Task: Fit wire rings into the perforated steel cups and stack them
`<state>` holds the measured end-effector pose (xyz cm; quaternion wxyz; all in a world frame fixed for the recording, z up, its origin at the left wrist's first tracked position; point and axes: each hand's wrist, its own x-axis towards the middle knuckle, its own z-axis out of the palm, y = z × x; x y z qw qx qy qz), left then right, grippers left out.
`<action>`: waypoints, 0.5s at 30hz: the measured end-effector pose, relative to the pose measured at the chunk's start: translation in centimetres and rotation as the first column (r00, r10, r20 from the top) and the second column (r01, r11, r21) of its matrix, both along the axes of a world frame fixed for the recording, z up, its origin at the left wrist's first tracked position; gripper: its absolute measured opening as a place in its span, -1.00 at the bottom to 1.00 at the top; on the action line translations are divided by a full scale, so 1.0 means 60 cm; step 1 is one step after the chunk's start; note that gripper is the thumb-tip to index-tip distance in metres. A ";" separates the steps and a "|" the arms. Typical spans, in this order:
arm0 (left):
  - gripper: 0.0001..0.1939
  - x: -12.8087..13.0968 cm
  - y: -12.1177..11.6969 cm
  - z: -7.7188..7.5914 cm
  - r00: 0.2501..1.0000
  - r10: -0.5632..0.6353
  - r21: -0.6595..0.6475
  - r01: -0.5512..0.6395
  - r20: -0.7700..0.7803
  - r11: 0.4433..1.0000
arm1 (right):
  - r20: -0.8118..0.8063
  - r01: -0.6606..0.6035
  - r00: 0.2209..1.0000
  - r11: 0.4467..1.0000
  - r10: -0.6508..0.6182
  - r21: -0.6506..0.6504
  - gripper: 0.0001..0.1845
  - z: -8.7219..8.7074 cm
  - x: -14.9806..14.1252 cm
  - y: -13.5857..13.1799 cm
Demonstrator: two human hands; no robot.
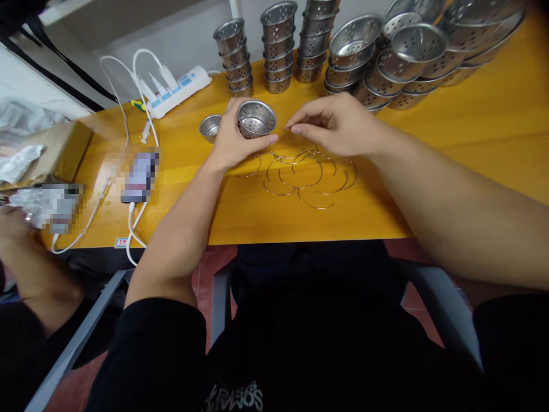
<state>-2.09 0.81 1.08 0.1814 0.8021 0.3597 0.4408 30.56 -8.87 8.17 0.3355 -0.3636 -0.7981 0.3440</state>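
My left hand [229,140] is wrapped around a small perforated metal cup [257,121], its mouth tilted up toward me. Just right of it, my right hand [337,123] is closed in a pinch, thumb against fingertips. What sits in that pinch is too small to make out; a thin bit seems to show below the fingertips. Several thin curved metal wires [297,187] lie loosely overlapping on the wooden table [257,220] beneath both hands. Partly behind my left hand stands a shallow metal cup [209,129].
Stacked perforated cups [278,63] line the back, with wider stacked ones [398,74] at the back right. On the left are a power strip [182,91], a phone [139,177] on a white cable, a cardboard box [64,151] and another person's hand [17,232].
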 end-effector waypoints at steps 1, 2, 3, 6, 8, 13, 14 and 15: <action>0.25 0.001 0.000 0.001 1.000 0.007 -0.004 -0.007 0.011 1.000 | 0.002 0.015 1.000 1.000 -0.015 0.003 -0.47 -0.002 0.000 0.002; 0.27 0.002 -0.001 0.002 1.000 0.013 -0.016 -0.013 0.025 1.000 | 0.007 0.029 1.000 1.000 -0.029 0.004 -0.43 -0.005 0.000 0.003; 0.28 0.004 -0.001 0.003 0.999 0.018 -0.032 -0.016 0.036 0.999 | 0.010 0.042 0.999 0.999 -0.042 0.005 -0.38 -0.007 0.000 0.005; 0.30 0.007 -0.002 0.002 0.999 0.002 -0.069 0.002 0.053 0.998 | -0.016 0.083 0.996 0.996 -0.082 0.019 -0.32 -0.010 -0.001 0.007; 0.30 0.006 0.000 -0.002 0.999 -0.025 -0.063 0.028 0.048 0.998 | -0.044 0.111 0.993 0.993 -0.110 0.025 -0.37 -0.009 -0.001 0.009; 0.24 -0.001 0.016 -0.018 0.997 -0.066 0.016 0.065 0.044 0.998 | -0.026 0.145 0.989 0.988 -0.144 0.044 -0.61 -0.008 0.003 0.016; 0.21 -0.001 0.020 -0.021 0.996 -0.068 0.025 0.067 0.055 0.997 | -0.006 0.155 0.988 0.987 -0.154 0.049 -0.64 -0.009 0.005 0.018; 0.18 0.000 0.023 -0.024 0.995 -0.071 0.028 0.069 0.067 0.997 | 0.012 0.163 0.986 0.985 -0.164 0.053 -0.66 -0.010 0.006 0.021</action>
